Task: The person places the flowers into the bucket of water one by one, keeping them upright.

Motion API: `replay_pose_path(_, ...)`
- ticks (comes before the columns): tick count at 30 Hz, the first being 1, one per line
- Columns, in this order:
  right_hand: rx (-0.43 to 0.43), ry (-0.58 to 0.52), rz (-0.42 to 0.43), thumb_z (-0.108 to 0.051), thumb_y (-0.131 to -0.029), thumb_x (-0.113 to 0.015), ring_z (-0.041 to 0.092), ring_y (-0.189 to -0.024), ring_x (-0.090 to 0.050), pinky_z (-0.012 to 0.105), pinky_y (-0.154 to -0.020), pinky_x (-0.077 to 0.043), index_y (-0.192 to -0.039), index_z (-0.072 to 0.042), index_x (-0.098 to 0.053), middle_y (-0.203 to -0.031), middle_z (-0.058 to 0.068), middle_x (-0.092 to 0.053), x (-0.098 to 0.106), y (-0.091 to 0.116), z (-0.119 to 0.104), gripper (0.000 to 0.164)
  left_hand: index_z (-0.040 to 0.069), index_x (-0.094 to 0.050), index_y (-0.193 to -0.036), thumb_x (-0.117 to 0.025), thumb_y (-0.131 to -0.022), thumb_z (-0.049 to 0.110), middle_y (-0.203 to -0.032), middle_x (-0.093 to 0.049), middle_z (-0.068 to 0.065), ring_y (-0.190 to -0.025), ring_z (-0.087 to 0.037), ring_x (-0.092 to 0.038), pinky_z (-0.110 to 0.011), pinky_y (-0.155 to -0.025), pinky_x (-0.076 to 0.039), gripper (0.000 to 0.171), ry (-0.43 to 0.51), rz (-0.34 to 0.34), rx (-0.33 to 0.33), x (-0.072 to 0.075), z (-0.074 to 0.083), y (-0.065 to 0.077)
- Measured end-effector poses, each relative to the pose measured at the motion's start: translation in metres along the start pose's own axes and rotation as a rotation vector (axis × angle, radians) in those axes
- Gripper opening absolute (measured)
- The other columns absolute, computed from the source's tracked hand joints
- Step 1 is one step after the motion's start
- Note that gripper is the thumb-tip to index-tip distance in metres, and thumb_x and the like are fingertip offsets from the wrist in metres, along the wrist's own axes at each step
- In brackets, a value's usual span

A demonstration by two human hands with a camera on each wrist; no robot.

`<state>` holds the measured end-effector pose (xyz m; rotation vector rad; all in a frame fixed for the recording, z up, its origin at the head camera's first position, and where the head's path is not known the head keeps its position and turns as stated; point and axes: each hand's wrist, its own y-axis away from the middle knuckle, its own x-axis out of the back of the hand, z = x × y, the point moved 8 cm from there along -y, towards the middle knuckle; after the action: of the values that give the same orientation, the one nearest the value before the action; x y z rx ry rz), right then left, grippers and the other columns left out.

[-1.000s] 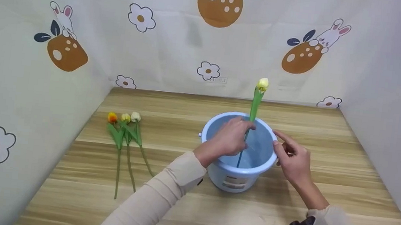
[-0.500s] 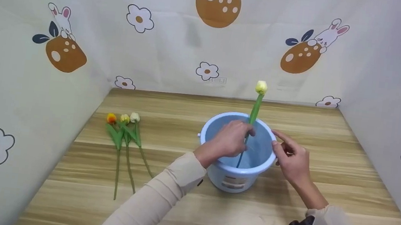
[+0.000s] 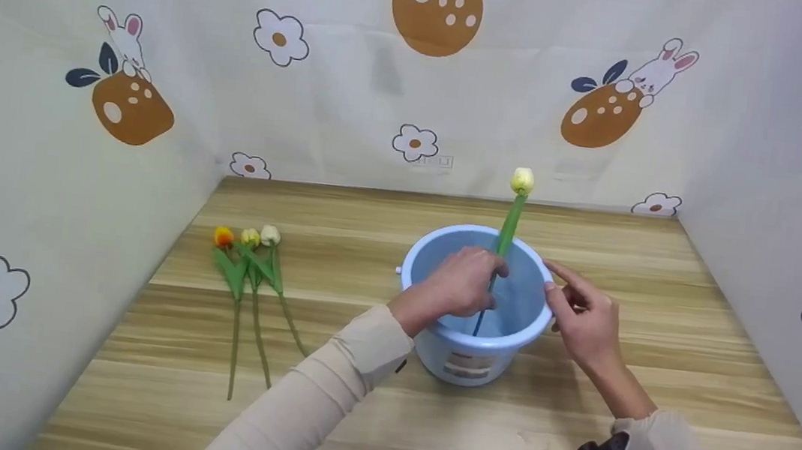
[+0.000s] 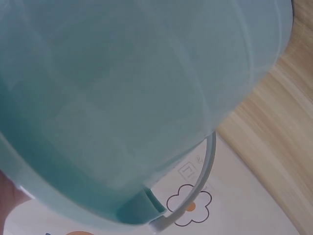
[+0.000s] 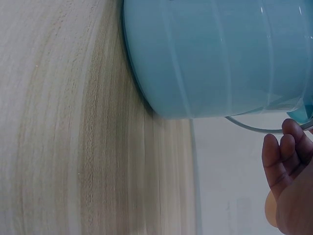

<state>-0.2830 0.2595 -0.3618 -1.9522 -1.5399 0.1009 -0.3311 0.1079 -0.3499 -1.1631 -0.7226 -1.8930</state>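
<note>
My left hand (image 3: pixel 461 281) reaches over the near left rim of a light blue bucket (image 3: pixel 432 353) and pinches the stem of a pale yellow artificial tulip (image 3: pixel 512 222). The tulip stands nearly upright, leaning slightly right, its lower stem inside the bucket and its bloom well above the rim. At the right rim, my right hand (image 3: pixel 587 318) holds the bucket with thumb and forefinger, the other fingers curled. In the right wrist view, fingers (image 5: pixel 274 154) show near the bucket's handle (image 5: pixel 254 128). Bucket wall (image 4: pixel 122 98) fills most of the left wrist view.
Three more tulips lie side by side at the left of the wooden table (image 3: pixel 535 436): an orange tulip (image 3: pixel 223 237), a yellow tulip (image 3: pixel 251 238) and a white tulip (image 3: pixel 270 236). The left sleeve (image 3: pixel 318 389) overlaps some stem ends. Patterned cloth walls (image 3: pixel 340 97) enclose the table.
The tulip has sunk lower into the bucket and its bloom has come down, with my left hand lowering slightly along with it. My right hand stays at the rim.
</note>
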Motion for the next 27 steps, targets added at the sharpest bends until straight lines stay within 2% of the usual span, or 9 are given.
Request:
replay_pose_path(10,-0.003,0.012,0.004,-0.007,-0.089,-0.062,0.027,-0.045,-0.053,0.022,-0.038,-0.045,-0.117,-0.005,-0.068,-0.058,0.003,-0.055,0.0,0.0001,0.0005,0.028,0.015,-0.061,-0.126,-0.076,-0.082,0.018,-0.116,-0.061,-0.002,-0.103,-0.014,-0.056,-0.034,-0.094,-0.049,0.047,0.014,-0.04,0.033,-0.0041,-0.0027,0.0019)
replay_pose_path(17,-0.006,0.013,0.0,-0.008,-0.09,-0.062,0.011,-0.044,-0.051,0.022,-0.039,-0.045,-0.118,-0.006,-0.067,-0.059,0.003,-0.055,0.0001,0.0,0.0003,0.028,0.015,-0.06,-0.129,-0.075,-0.082,0.017,-0.116,-0.061,-0.002,-0.105,-0.015,-0.057,-0.034,-0.092,-0.051,0.049,0.039,-0.068,0.04,-0.0062,-0.0028,0.0025)
replay_pose_path(21,-0.009,0.005,-0.001,-0.008,-0.09,-0.062,0.018,-0.045,-0.052,0.022,-0.039,-0.045,-0.117,-0.006,-0.068,-0.059,0.003,-0.054,0.0003,0.0005,0.0003,0.028,0.013,-0.059,-0.13,-0.074,-0.083,0.014,-0.113,-0.063,-0.004,-0.094,-0.013,-0.06,-0.028,-0.08,-0.055,0.049,0.07,-0.09,0.022,-0.0078,-0.0023,0.004)
replay_pose_path(24,-0.022,0.014,-0.002,-0.009,-0.09,-0.061,0.018,-0.046,-0.052,0.023,-0.039,-0.046,-0.118,-0.007,-0.068,-0.06,0.002,-0.055,0.0001,0.0008,0.0015,0.028,0.01,-0.058,-0.131,-0.073,-0.083,0.011,-0.112,-0.064,-0.007,-0.083,-0.012,-0.062,-0.024,-0.069,-0.055,0.05,0.118,-0.111,0.013,-0.009,-0.003,0.0052)
replay_pose_path(27,-0.032,0.029,-0.002,-0.01,-0.091,-0.061,0.014,-0.048,-0.052,0.023,-0.04,-0.047,-0.118,-0.008,-0.068,-0.061,0.002,-0.056,-0.0003,0.0011,0.0024,0.028,0.01,-0.057,-0.132,-0.073,-0.083,0.009,-0.11,-0.064,-0.007,-0.075,-0.011,-0.063,-0.023,-0.065,-0.054,0.051,0.169,-0.128,0.014,-0.0096,-0.0049,0.0059)
